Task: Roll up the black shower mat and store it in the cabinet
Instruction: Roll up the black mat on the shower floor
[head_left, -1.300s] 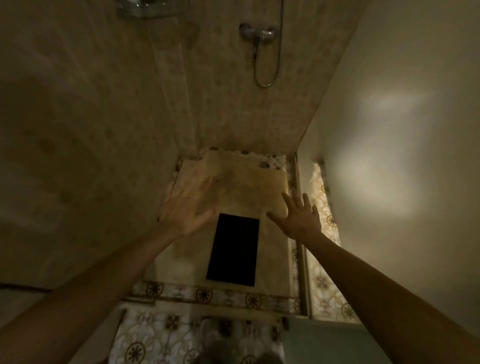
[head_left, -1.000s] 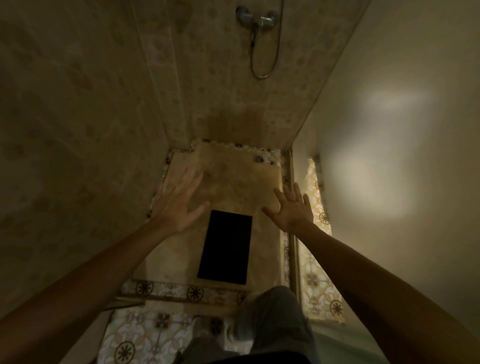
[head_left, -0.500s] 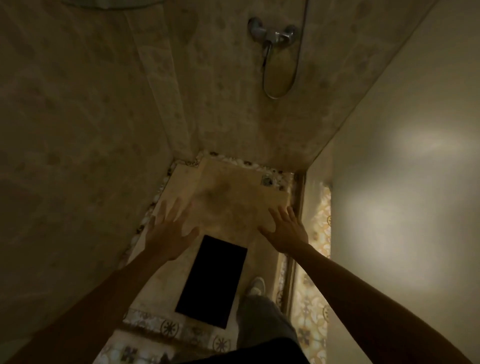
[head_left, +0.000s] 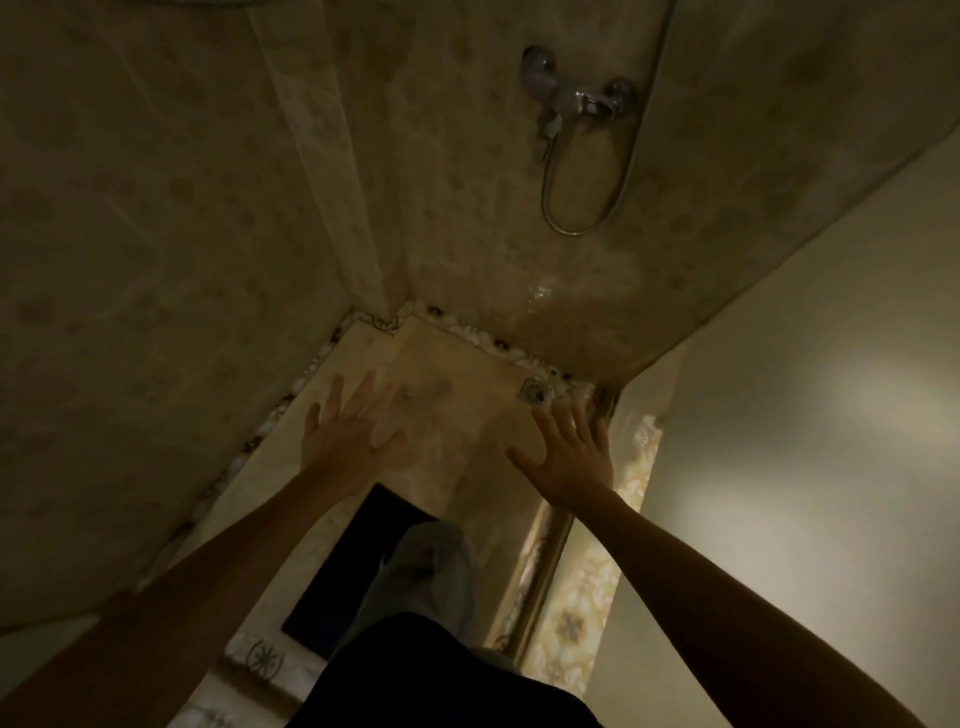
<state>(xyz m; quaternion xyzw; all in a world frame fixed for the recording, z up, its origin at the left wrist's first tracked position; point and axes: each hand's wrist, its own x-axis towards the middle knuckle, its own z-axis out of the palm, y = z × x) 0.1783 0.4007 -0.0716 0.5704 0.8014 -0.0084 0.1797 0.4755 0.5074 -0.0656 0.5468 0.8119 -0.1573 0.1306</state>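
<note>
The black shower mat (head_left: 343, 571) lies flat on the beige shower floor, low in the view. My own leg in grey trousers covers its right part. My left hand (head_left: 348, 436) is stretched out above the floor beyond the mat's far left corner, fingers spread, holding nothing. My right hand (head_left: 571, 457) is spread the same way to the right, above the floor near the shower's threshold. Neither hand touches the mat. No cabinet is in view.
Tiled walls close in on the left and ahead. A chrome mixer tap (head_left: 579, 98) with a looped hose (head_left: 582, 228) hangs on the far wall. A floor drain (head_left: 535, 392) sits at the far right corner. A plain wall stands on the right beyond a metal threshold rail (head_left: 545, 566).
I have stepped forward into the shower: my leg now stands over the mat, which has slid toward the bottom of the view. Both hands stay spread and empty.
</note>
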